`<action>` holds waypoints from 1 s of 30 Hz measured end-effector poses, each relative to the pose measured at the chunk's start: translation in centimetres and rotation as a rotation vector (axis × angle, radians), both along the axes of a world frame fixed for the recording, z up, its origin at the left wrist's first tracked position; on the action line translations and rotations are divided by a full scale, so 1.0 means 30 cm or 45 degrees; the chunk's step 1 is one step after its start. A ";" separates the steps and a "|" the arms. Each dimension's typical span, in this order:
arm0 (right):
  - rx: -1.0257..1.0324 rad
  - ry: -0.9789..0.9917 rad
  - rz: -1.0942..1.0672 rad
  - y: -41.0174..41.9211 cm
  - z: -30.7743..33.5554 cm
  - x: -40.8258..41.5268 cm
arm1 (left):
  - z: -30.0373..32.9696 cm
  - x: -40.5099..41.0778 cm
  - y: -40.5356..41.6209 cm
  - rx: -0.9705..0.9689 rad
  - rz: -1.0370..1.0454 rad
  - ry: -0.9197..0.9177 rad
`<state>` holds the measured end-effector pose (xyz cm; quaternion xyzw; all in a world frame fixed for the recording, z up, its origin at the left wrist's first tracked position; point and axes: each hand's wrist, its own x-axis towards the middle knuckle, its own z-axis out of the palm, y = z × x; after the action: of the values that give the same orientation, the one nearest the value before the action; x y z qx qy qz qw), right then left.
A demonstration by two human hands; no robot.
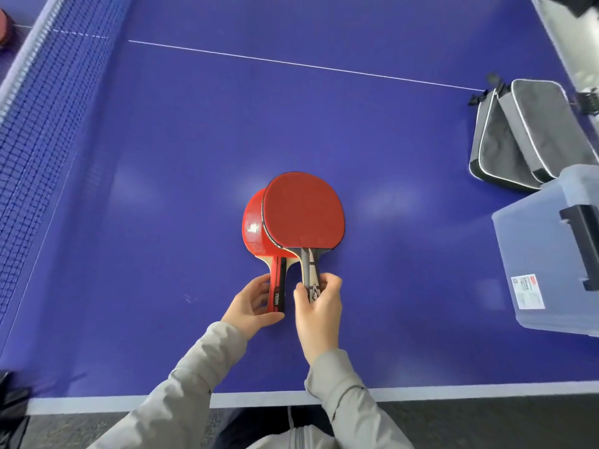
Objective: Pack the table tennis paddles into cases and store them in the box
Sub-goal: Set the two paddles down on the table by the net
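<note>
Two red paddles lie on the blue table tennis table (162, 189), blades overlapping. The darker red paddle (303, 212) lies on top, partly covering the brighter red paddle (254, 228) on its left. My left hand (252, 306) grips the red-and-black handle of the brighter paddle. My right hand (319, 306) pinches the grey handle of the darker paddle. Two grey-and-black cases (525, 131) lie stacked at the right edge. A translucent plastic box (547, 264) with a black latch stands in front of them.
The net (35, 124) runs along the left side, with a dark red object (5, 27) beyond it at the far left. The table's white near edge (259, 400) is just in front of my body. A white centre line (291, 64) crosses the far part.
</note>
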<state>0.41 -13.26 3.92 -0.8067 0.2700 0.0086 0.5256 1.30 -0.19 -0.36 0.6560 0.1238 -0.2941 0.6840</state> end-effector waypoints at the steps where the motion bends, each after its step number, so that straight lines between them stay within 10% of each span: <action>1: -0.010 0.004 0.006 0.022 -0.003 0.006 | -0.001 0.001 0.008 -0.035 -0.017 0.000; 17: -0.407 0.045 0.203 0.112 -0.064 -0.023 | 0.025 0.025 0.007 -0.428 0.257 0.248; 23: -0.366 0.028 0.229 0.019 -0.077 -0.076 | 0.039 0.033 -0.049 -0.144 0.321 0.204; 30: -0.958 0.216 0.641 -0.212 -0.108 -0.098 | 0.062 0.045 -0.061 0.026 0.448 0.155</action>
<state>-2.54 -19.63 0.69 -0.9783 0.0921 0.1034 0.1538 2.65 -2.04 1.49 0.6122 0.2808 -0.2080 0.7093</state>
